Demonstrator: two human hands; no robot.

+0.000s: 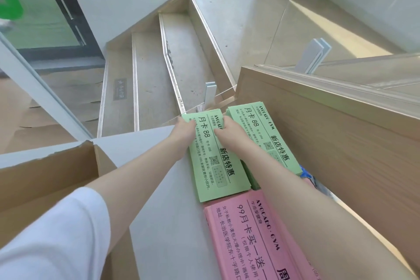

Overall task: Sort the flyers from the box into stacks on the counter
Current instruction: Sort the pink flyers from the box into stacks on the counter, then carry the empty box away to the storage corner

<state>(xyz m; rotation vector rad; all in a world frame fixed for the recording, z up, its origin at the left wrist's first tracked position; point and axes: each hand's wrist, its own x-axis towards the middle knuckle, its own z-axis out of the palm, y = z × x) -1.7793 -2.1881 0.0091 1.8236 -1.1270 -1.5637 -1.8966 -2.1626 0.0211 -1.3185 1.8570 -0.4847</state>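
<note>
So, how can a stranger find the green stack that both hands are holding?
On the grey counter, three stacks lie beside the wooden panel. Beyond the pink stack lie two green ones. Choose the left green stack, farther from the panel, with both hands at its far end.

Two green flyer stacks [218, 161] [261, 134], one pink flyer stack [254, 234], one cardboard box [45, 175], two hands [185, 127] [229, 126]

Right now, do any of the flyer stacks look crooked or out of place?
Mostly tidy. The left green stack, held at its far end by both hands, overhangs the pink stack at its near end. The right green stack looks square.
</note>
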